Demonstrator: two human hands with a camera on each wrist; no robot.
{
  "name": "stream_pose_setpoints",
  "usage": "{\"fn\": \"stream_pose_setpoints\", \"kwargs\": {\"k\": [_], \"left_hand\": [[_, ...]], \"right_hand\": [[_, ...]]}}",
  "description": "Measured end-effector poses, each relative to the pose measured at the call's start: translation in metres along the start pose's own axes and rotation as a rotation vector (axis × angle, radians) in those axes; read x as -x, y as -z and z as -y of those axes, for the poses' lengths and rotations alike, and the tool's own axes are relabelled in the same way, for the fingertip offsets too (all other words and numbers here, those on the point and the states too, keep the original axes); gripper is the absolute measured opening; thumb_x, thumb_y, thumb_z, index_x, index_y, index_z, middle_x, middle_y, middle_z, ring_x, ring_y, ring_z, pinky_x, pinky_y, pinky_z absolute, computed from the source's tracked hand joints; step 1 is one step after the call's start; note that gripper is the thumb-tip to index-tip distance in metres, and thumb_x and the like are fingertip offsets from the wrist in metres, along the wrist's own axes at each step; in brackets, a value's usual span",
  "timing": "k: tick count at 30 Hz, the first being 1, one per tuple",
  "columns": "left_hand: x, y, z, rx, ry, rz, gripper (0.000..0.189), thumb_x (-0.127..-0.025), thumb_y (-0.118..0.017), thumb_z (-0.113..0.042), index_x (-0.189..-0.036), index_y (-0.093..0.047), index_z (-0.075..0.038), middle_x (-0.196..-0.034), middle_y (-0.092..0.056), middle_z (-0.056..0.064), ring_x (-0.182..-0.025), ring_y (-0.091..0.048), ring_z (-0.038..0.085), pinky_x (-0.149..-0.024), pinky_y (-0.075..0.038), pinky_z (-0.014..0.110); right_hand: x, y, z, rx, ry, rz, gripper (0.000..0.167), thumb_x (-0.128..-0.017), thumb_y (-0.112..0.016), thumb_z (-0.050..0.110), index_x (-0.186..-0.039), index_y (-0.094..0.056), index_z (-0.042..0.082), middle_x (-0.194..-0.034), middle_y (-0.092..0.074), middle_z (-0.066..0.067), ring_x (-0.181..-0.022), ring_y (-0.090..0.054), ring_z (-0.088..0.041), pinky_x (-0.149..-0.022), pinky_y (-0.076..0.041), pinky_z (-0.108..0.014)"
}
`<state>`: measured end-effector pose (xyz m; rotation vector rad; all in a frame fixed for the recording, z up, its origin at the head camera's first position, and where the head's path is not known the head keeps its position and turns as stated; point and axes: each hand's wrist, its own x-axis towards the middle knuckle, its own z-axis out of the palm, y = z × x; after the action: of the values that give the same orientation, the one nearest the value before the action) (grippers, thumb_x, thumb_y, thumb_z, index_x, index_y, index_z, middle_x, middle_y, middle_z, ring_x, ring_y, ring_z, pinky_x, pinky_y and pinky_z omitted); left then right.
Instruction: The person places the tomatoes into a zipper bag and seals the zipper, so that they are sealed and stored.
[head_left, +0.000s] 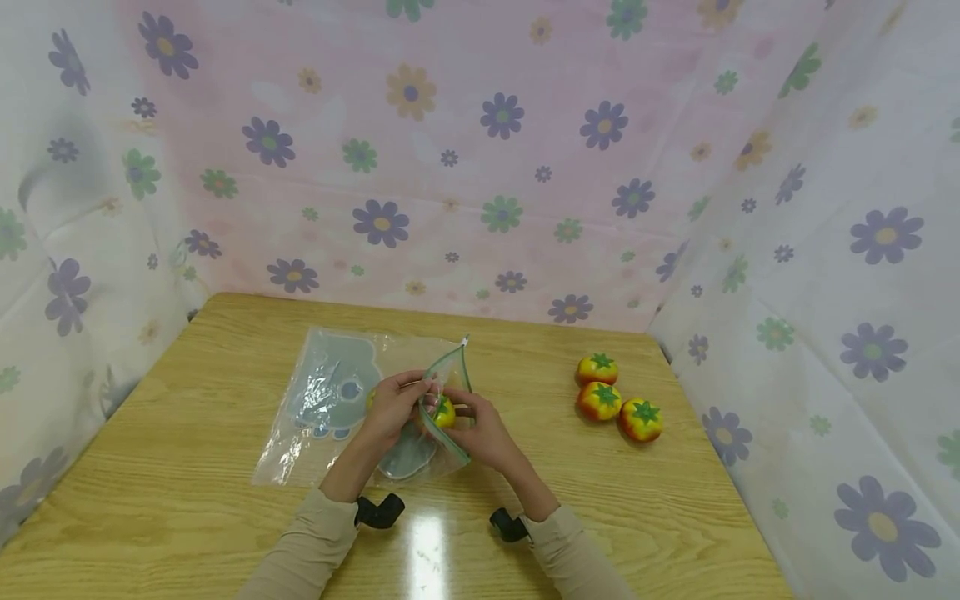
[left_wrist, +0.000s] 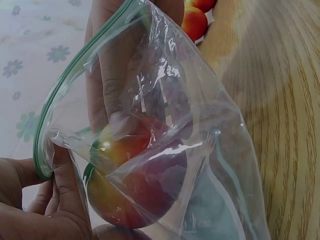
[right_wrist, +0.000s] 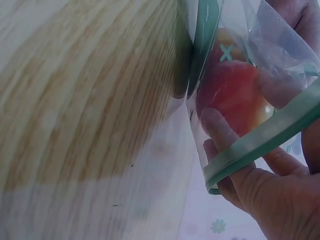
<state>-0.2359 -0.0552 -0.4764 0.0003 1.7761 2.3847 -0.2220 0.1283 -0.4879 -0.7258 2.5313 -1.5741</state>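
Note:
A clear plastic zip bag (head_left: 270, 458) with a green-edged mouth lies on the table, its opening lifted between both hands. My left hand (head_left: 393, 408) pinches the bag's edge between thumb and fingers, on the left of the mouth. Reaching in from the right, my right hand (head_left: 483, 429) grips a red-and-yellow tomato (right_wrist: 235, 95) with a glossy, artificial look, just inside the mouth. In the left wrist view, the fingers (left_wrist: 112, 82) of that hand show through the plastic above the fruit. Another tomato (left_wrist: 135, 200) sits lower in the bag, right against it.
Three similar tomatoes (head_left: 600, 402) with green leafy tops stand grouped at the right of the wooden table (head_left: 585, 517). Flower-printed cloth (head_left: 450, 167) hangs behind and along both sides. A grey-blue printed shape (head_left: 330, 375) marks the bag's left part.

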Motion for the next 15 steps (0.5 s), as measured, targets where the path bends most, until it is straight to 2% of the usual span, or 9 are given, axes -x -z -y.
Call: {"fn": "stream_pose_setpoints", "kwargs": {"k": [10,15], "left_hand": [[0.0028,-0.0002,-0.0034,-0.018,-0.002,0.0,0.031,-0.106,-0.052,-0.004,-0.128,-0.057,0.015,-0.084,-0.072,-0.002,-0.072,-0.066,0.006,-0.066,-0.057,0.017],[0.004,0.0009,-0.0046,-0.026,-0.01,0.002,0.03,-0.106,-0.053,-0.005,-0.128,-0.058,0.015,-0.084,-0.072,-0.002,-0.072,-0.067,0.006,-0.067,-0.057,0.018]], "right_hand": [[0.0001,-0.0003,0.0011,-0.029,-0.01,0.028,0.056,-0.09,-0.073,-0.005,-0.143,-0.054,-0.003,-0.141,-0.056,-0.022,-0.126,-0.056,-0.04,-0.105,-0.051,-0.052],[-0.0011,-0.0004,-0.0008,-0.061,0.025,0.07,0.052,-0.092,-0.07,-0.006,-0.143,-0.055,-0.002,-0.143,-0.056,-0.021,-0.128,-0.056,-0.041,-0.105,-0.051,-0.051]]}}
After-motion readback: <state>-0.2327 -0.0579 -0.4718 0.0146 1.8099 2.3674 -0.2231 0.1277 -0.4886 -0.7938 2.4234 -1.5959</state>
